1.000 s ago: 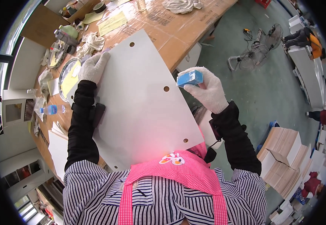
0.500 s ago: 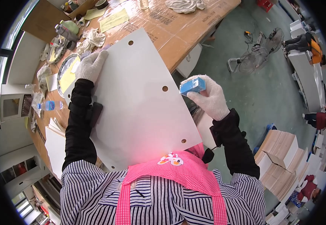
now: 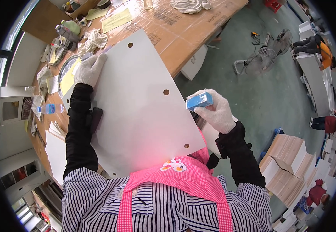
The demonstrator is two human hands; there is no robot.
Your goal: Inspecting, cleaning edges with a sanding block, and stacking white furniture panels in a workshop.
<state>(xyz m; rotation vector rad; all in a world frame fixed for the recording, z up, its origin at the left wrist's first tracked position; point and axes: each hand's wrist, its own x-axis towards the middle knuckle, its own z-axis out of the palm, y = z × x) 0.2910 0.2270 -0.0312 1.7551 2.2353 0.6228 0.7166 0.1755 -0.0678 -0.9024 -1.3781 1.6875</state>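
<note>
Head view: the gloved left hand grips the top edge of a large white sheet with punched holes, tilted against the person's chest. The gloved right hand is closed around a small blue block at the sheet's right edge. Beyond lies the cluttered brown table; stacked cardboard boxes stand on the green floor. The sheet's lower edge is hidden behind the pink apron.

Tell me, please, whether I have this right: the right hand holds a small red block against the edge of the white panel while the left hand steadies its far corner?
Not quite: the block in the right hand is blue, as the head view shows. It does sit at the white panel edge, and the left hand steadies the far corner.
</note>
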